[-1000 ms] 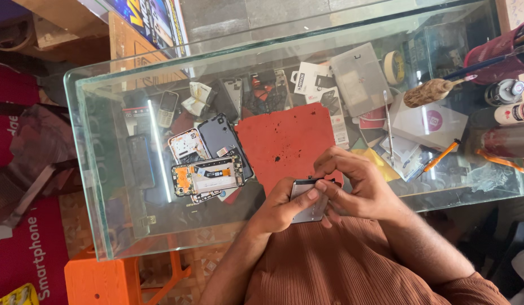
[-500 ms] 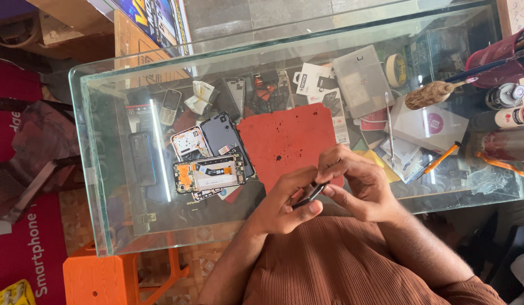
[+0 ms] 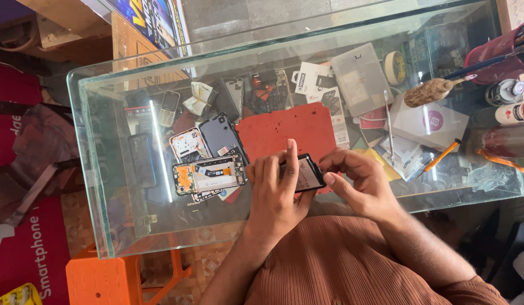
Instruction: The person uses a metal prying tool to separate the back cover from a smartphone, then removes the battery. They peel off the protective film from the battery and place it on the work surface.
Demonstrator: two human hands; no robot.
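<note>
My left hand [image 3: 276, 195] holds a flat dark phone battery [image 3: 306, 173] near the front edge of the glass counter, fingers wrapped along its left side. My right hand [image 3: 358, 183] pinches the battery's right end with thumb and forefinger. Both hands hover over the near edge of a red work mat [image 3: 284, 133]. Just left of my left hand lies an opened phone [image 3: 208, 175] with an orange frame and bare circuit board. A dark phone back cover [image 3: 219, 135] rests beside it.
A glass counter [image 3: 103, 169] holds phone parts, small boxes, a metal pry tool [image 3: 388, 121], an orange-handled tool [image 3: 441, 155], a brush [image 3: 431, 91] and bottles at the right. An orange stool [image 3: 103, 279] stands below left.
The battery was held on edge between both hands; now it is turned so its flat face shows, and my hands have drawn slightly apart along it.
</note>
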